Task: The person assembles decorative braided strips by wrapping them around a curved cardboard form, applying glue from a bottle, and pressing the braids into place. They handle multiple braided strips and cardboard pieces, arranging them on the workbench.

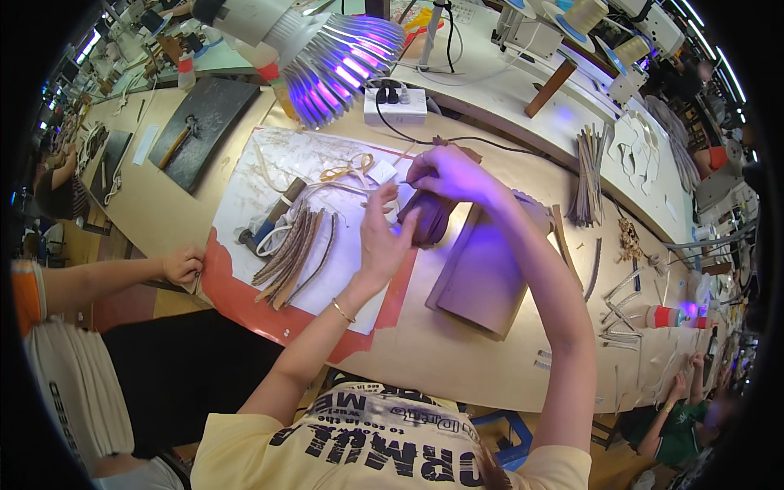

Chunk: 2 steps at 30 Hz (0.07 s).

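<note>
My left hand (382, 241) is raised over the white sheet (343, 282), fingers apart, its thumb by a stack of dark brown leather-like pieces (431, 216). Above that stack, my right hand (456, 173) pinches its fingertips together near the left fingertips. Whatever is between them is too small to make out. A small white block (381, 171) and a yellowish looped band (347, 168) lie just beyond my left hand. Left of it rests a bundle of brown strips (294, 257), beside a tool with a dark blue part (265, 229). Brown flat panels (482, 278) lie under my right forearm.
A lit lamp (327, 61) hangs over the far side. Behind the sheet stands a white power strip (395, 106) with a black cable. Another person's hand (184, 265) rests at the red board's (233, 286) left edge. A black slab (204, 131) carries a hammer (175, 143).
</note>
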{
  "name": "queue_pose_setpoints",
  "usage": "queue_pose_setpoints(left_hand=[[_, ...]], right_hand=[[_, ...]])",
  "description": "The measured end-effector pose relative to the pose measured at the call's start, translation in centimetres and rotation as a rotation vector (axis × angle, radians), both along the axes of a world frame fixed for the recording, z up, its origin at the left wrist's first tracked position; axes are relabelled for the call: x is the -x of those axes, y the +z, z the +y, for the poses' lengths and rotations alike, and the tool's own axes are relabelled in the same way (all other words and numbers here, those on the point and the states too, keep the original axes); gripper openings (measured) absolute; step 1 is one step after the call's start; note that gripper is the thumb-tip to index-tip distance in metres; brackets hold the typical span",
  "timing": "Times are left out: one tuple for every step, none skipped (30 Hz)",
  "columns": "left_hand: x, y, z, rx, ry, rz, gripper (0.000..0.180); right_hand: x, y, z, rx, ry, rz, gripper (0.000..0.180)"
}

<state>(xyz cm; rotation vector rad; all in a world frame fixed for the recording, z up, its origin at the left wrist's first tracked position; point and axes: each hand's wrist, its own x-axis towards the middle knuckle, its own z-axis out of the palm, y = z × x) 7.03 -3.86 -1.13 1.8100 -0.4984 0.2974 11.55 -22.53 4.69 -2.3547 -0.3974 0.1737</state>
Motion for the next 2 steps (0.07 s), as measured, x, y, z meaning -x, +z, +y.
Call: queue_pose_setpoints(left_hand=[[0.45, -0.08, 0.05, -0.088, -0.088, 0.081, 0.047], [0.32, -0.12, -0.15, -0.082, -0.093, 0.083, 0.047]], right_hand=[[-0.21, -0.01, -0.37, -0.056, -0.042, 0.051, 0.024], [-0.42, 0.04, -0.75, -0.109, -0.089, 0.106, 0.024]])
